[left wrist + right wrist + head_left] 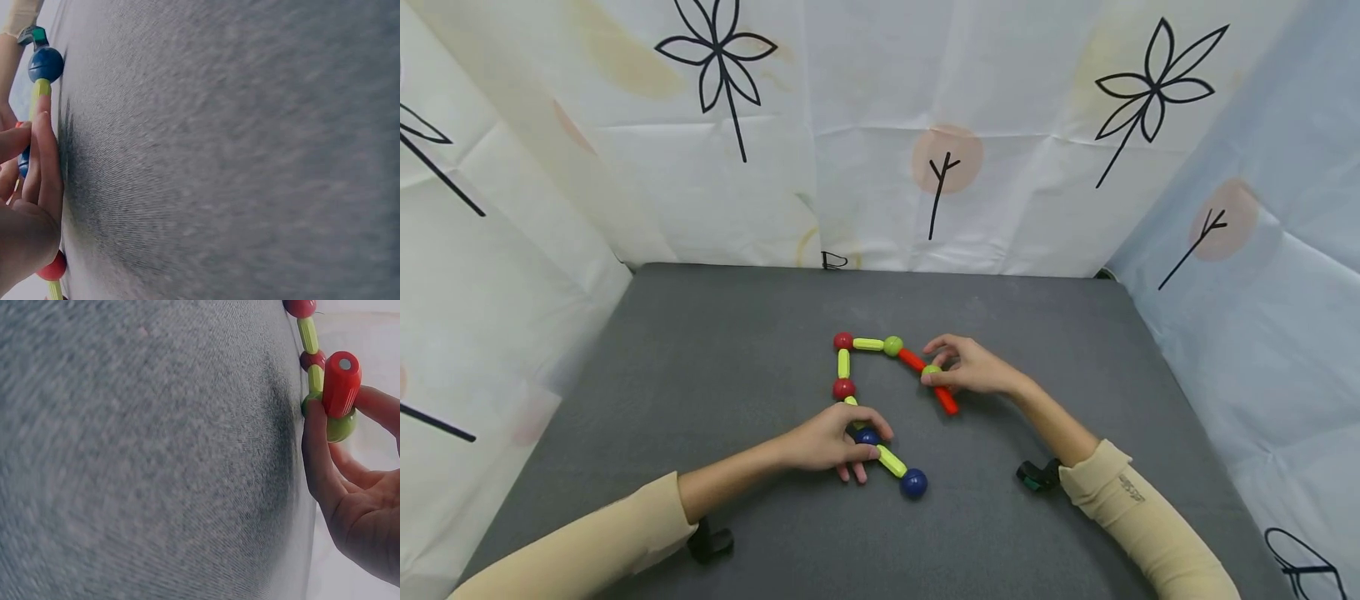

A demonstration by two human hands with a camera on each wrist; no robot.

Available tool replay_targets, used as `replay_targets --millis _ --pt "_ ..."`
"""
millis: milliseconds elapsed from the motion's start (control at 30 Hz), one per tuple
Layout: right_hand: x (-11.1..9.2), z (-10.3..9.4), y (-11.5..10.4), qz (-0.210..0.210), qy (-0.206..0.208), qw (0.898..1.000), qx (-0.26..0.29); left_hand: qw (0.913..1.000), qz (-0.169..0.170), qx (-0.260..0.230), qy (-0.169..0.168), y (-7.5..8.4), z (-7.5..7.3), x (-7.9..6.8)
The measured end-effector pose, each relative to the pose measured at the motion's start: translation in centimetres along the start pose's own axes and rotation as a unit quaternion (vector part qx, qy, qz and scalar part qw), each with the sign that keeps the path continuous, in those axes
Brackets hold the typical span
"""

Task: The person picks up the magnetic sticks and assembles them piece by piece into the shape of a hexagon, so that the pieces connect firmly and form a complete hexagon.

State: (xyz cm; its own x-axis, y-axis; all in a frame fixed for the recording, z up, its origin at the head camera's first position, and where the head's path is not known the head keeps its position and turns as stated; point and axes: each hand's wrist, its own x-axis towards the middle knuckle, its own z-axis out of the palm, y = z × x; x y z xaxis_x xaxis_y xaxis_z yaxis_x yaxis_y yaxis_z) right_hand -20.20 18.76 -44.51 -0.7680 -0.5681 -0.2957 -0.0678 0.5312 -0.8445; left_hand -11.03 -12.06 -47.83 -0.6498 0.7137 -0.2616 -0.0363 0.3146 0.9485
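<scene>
A chain of coloured balls and short rods lies on the grey table, bent into an open loop. My left hand (831, 437) curls round a blue ball (867, 437), thumb and fingers on either side of it. From that ball a yellow-green rod (892, 461) leads to another blue ball (913, 483) at the chain's near end. My right hand (973, 367) pinches a green ball (932, 370) between thumb and fingers. Red rods join this ball on both sides; the near red rod (342, 384) has a free end with a round metal tip.
Farther along the chain are two red balls, one at the far left corner (843, 341), and a green ball (892, 346), linked by yellow-green rods. White printed cloth (865, 200) stands behind and beside the table (737, 333). Dark straps with devices (1037, 476) sit at both wrists.
</scene>
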Motion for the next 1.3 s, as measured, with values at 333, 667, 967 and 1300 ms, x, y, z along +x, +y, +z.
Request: replay_targets --millis 333,667,967,1300 --pt "0.2 0.9 -0.1 0.007 -0.025 0.999 0.035 0.9958 0.024 0.079 0.040 0.7 0.6 1.6" --pt "0.4 2.1 -0.3 -0.009 -0.003 0.999 0.036 0.9906 0.039 0.100 0.085 1.0 0.2 2.0" --pt "0.1 2.9 -0.7 -0.025 0.024 0.999 0.035 0.9810 0.036 0.140 0.130 0.7 -0.1 2.0" --pt "-0.3 3.1 -0.7 -0.031 0.027 0.999 0.018 0.9682 0.081 0.172 0.163 1.4 -2.7 1.7"
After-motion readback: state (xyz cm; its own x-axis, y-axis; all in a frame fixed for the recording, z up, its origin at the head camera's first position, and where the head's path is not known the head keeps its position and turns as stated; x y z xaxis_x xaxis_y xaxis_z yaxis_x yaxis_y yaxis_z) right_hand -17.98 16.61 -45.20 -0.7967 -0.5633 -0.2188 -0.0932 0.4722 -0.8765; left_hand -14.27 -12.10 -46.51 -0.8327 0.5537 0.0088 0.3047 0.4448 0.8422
